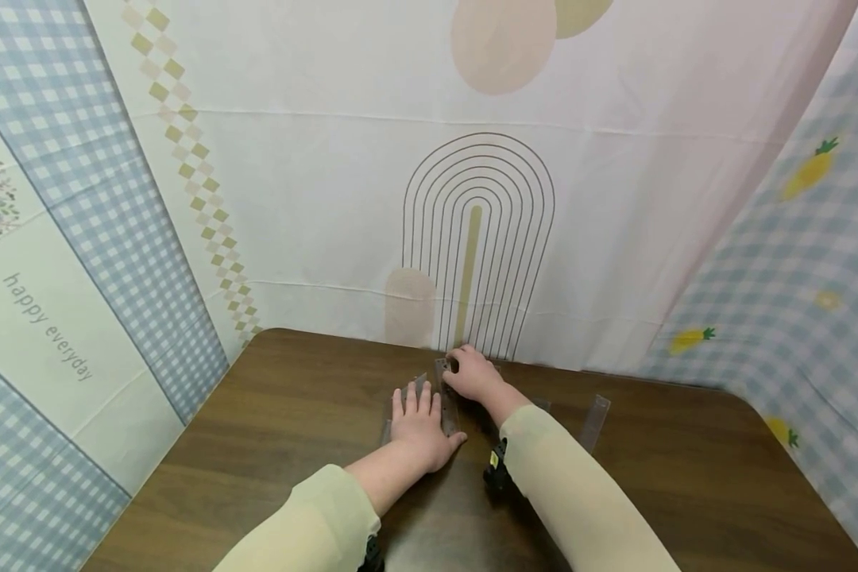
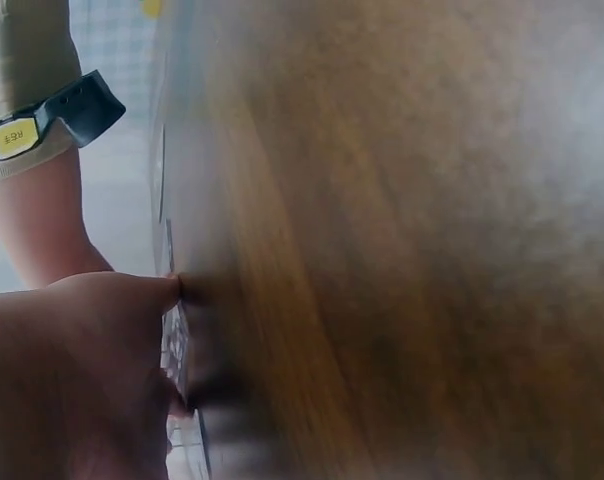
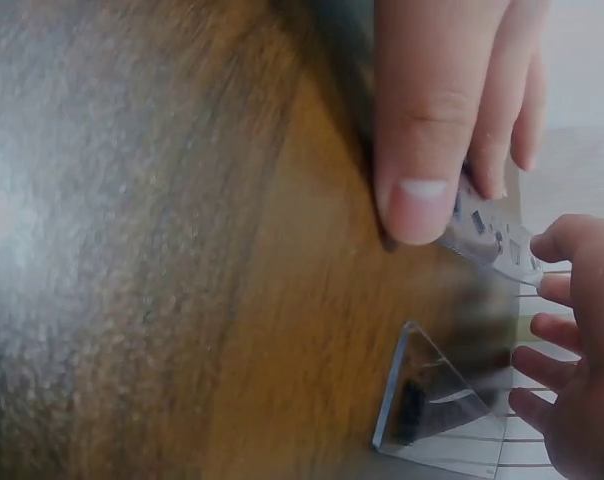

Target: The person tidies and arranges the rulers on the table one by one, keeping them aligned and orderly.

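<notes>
My left hand (image 1: 422, 435) lies flat with fingers spread over clear plastic pieces on the brown table. Edges of a clear piece (image 1: 419, 380) show past its fingertips. Farther back, my right hand (image 1: 474, 373) pinches a narrow clear ruler (image 1: 441, 370) near its far end, thumb and fingers curled. In the right wrist view, dark markings show along this ruler (image 3: 492, 235), between my right fingers and the left hand (image 3: 582, 350). A clear set square (image 3: 432, 410) lies nearby there. The left wrist view shows my left hand (image 2: 72, 360) low against the tabletop.
Another clear strip (image 1: 596, 421) lies to the right, beyond my right forearm. A clear piece (image 1: 541, 403) is partly hidden by that sleeve. A patterned cloth (image 1: 329, 199) hangs behind the table's back edge. Each wrist wears a black device (image 1: 496, 473).
</notes>
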Tool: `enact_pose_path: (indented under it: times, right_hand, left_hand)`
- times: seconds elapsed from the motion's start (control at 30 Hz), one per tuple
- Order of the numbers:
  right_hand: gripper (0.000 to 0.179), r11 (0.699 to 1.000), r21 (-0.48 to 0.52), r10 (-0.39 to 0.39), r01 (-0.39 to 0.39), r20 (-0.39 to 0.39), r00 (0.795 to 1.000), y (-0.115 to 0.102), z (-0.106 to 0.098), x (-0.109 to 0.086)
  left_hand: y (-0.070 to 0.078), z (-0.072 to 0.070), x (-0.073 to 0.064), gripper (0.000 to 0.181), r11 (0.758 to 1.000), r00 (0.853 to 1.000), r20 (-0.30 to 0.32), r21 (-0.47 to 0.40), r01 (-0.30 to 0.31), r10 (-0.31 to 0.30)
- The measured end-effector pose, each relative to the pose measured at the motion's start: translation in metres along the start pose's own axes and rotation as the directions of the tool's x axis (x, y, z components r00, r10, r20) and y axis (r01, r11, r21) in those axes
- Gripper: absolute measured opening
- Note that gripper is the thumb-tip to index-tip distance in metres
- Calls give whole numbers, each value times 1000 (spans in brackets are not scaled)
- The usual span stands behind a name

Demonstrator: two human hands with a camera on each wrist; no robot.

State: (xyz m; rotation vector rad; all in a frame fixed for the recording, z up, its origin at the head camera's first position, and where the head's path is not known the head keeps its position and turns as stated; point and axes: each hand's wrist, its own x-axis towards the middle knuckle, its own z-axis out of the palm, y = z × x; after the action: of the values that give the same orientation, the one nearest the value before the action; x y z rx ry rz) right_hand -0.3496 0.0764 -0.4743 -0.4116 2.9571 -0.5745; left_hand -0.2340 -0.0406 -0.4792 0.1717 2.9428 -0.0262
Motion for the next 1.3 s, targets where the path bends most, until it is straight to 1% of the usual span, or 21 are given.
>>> enact_pose_path:
  times: [0.1, 0.2, 0.27, 0.47, 0.6, 0.67, 0.73, 0.8, 0.83, 0.9, 0.97, 1.07, 1.13, 1.3]
  right_hand:
    - [45, 997, 71, 13, -11, -31, 999, 3, -1, -1]
    - [44, 988, 151, 28, -19, -62, 998, 4, -3, -2]
    - [42, 983, 182, 30, -16, -76, 997, 5, -5, -2]
    - [37, 971, 241, 14, 14, -113, 994, 7, -7, -4]
    - [36, 950, 313, 20, 16, -113, 993, 9, -8, -8]
    - [36, 925, 380, 25, 15, -100, 995, 10, -8, -10]
    - [37, 883, 470, 32, 8, -77, 997, 12, -7, -11]
    - [39, 833, 554, 34, 3, -56, 998, 14, -7, -12]
    - [40, 808, 590, 34, 0, -46, 998, 14, -6, -14]
    - [41, 768, 640, 38, -6, -36, 999, 15, -5, -16]
    - [42, 747, 665, 42, -7, -36, 998, 16, -3, -19]
    - [43, 724, 690, 54, -4, -51, 997, 17, -1, -24]
    - [45, 714, 701, 62, 1, -65, 996, 17, 2, -28]
    - [47, 677, 736, 86, 9, -92, 992, 15, 7, -35]
  left_hand:
    - [1, 4, 2, 90, 1000, 1000, -4, 0, -6, 6]
    - [1, 7, 3, 91, 1000, 1000, -17, 7, -8, 8]
    - [1, 8, 4, 92, 1000, 999, -38, 15, -3, 3]
    - [0, 12, 7, 94, 1000, 999, -52, 23, 4, -2]
    - [0, 13, 5, 94, 1000, 998, -64, 14, 0, 1]
    - [0, 12, 3, 94, 1000, 998, -57, 10, -3, 3]
    - [-1, 9, 0, 94, 1000, 998, -59, 7, -5, 6]
    - [-1, 7, -3, 93, 1000, 998, -64, 6, -7, 7]
    - [-1, 7, -5, 93, 1000, 997, -71, 5, -10, 11]
    - [-2, 6, -9, 92, 1000, 996, -90, 8, -17, 18]
    - [-3, 6, -11, 92, 1000, 995, -98, 9, -25, 26]
    - [-3, 7, -13, 92, 999, 994, -105, 7, -38, 39]
    - [-4, 8, -15, 92, 999, 994, -104, 8, -45, 45]
    - [-5, 10, -19, 92, 999, 992, -111, 9, -54, 54]
